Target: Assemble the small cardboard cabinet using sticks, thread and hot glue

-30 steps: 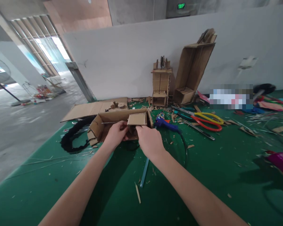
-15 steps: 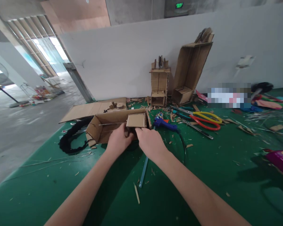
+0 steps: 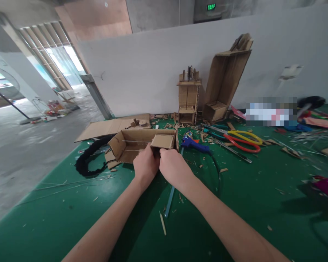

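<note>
A long open cardboard box (image 3: 129, 157) lies on its side on the green table, with thin wires running lengthwise inside. A smaller cardboard compartment (image 3: 162, 141) is set into its right end. My left hand (image 3: 146, 163) is closed at the near side of this compartment, its fingertips partly hidden. Beside it, my right hand (image 3: 174, 162) is curled with the fingers at the compartment's lower near edge. Both hands nearly touch. Whatever small part lies between the fingers is covered by them.
A blue glue gun (image 3: 196, 146) with a glue stick (image 3: 169, 202) lies just right of the box. Behind are pliers (image 3: 242, 141), tweezers (image 3: 235, 152) and two upright cardboard models (image 3: 188, 96). Black fuzzy strip (image 3: 84, 163) curves at left; a wooden stick (image 3: 163, 223) lies in front.
My left hand has drawn in against my right hand, its fingers more folded. The view has shifted slightly, while the box stays at about the same place on the table.
</note>
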Demonstrator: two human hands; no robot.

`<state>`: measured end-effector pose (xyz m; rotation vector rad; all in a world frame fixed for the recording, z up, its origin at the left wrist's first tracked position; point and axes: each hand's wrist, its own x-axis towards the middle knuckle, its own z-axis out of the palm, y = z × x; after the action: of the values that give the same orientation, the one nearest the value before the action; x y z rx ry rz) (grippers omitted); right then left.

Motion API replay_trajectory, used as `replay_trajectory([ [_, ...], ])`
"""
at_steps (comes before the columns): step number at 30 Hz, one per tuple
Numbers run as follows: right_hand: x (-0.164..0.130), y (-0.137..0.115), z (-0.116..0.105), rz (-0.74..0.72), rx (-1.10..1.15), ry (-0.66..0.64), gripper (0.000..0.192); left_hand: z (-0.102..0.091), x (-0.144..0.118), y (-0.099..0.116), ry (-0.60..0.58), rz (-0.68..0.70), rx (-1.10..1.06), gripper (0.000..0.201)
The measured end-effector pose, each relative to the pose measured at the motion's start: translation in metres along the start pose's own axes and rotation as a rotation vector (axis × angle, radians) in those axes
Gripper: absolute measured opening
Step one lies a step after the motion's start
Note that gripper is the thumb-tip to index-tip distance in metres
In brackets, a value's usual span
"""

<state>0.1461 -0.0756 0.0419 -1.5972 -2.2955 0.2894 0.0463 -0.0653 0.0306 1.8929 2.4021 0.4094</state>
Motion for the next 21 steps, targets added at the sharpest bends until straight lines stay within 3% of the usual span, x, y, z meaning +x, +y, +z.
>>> replay_trajectory([
  [13, -0.012, 0.001, -0.018, -0.003, 0.019, -0.054, 0.025, 0.011, 0.008, -0.013, 0.096, 0.033, -0.066, 0.025],
  [21, -0.018, 0.003, -0.005, -0.067, -0.198, 0.057, 0.026, 0.009, 0.006, -0.013, 0.11, 0.058, -0.074, 0.029],
])
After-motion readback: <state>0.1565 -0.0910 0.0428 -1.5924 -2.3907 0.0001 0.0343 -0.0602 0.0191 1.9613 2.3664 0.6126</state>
